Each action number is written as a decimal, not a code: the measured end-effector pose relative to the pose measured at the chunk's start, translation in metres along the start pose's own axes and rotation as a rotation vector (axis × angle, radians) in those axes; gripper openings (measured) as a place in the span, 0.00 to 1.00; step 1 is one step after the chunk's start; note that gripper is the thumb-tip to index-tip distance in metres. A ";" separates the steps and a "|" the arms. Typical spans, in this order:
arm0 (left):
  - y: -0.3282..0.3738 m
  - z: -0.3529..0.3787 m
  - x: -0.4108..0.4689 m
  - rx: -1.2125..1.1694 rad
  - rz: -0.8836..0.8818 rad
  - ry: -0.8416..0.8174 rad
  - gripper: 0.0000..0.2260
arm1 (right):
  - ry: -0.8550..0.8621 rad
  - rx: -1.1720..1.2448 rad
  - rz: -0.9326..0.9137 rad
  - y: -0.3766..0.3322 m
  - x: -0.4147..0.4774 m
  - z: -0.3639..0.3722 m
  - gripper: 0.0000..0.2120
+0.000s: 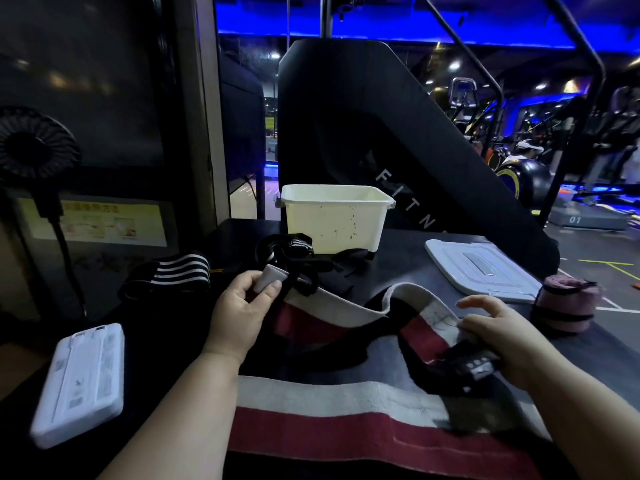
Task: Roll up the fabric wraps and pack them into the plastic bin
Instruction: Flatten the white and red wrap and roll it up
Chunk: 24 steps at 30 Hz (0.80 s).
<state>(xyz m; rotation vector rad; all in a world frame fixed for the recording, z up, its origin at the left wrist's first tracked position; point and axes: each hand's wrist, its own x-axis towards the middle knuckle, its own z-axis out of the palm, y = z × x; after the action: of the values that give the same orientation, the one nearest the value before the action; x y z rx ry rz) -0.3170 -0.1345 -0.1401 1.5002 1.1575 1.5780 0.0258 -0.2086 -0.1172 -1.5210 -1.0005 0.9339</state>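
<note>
Left hand (242, 306): grip clamped on the white end tab (269, 278) of the striped wrap (332, 403). Thumb and forefinger pinch it, palm turned toward me.

Right hand (498, 336): grip closed over the same wrap farther along. The fingers curl across its white edge and the forefinger is lifted. A black fastening patch (476, 365) shows under the palm.

Between the two hands the wrap sags in a loop of white, red and black bands. The remaining length lies flat on the tabletop (398, 251) at 6 o'clock, nearest me.

Outward from the hands I note:
- A tangle of black wraps (294, 254) at 12 o'clock from the left hand, just beyond the pinched end, reaching the foot of the plastic bin (332, 220).
- The bin stands upright at 12 o'clock on the tabletop, cream-white, top uncovered. I cannot see its floor.
- A white lid (481, 268) lies flat at 2 o'clock, apart from the bin.
- A rolled pink wrap (564, 308), bound with a black strap, sits at 3 o'clock just beside the lid's near corner.
- A black wrap with white stripes (173, 271) lies at 10 o'clock.
- A flat white device (81, 382) lies at 8 o'clock, outside the left forearm.
- A small black fan (31, 147) stands at 9 o'clock, at the frame edge.
</note>
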 end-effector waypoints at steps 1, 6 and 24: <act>0.000 0.000 0.001 -0.056 -0.027 0.013 0.04 | -0.020 0.033 0.007 0.000 0.001 -0.006 0.11; 0.001 0.003 0.004 -0.338 -0.183 0.010 0.04 | -0.134 0.077 0.061 0.000 0.006 -0.030 0.09; -0.013 -0.002 0.006 0.242 -0.170 0.030 0.04 | -0.436 -0.408 0.137 -0.011 -0.005 -0.058 0.43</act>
<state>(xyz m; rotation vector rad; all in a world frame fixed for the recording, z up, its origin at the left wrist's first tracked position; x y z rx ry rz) -0.3208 -0.1244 -0.1492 1.4873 1.4960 1.3887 0.0761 -0.2318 -0.0973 -1.7779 -1.4820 1.2479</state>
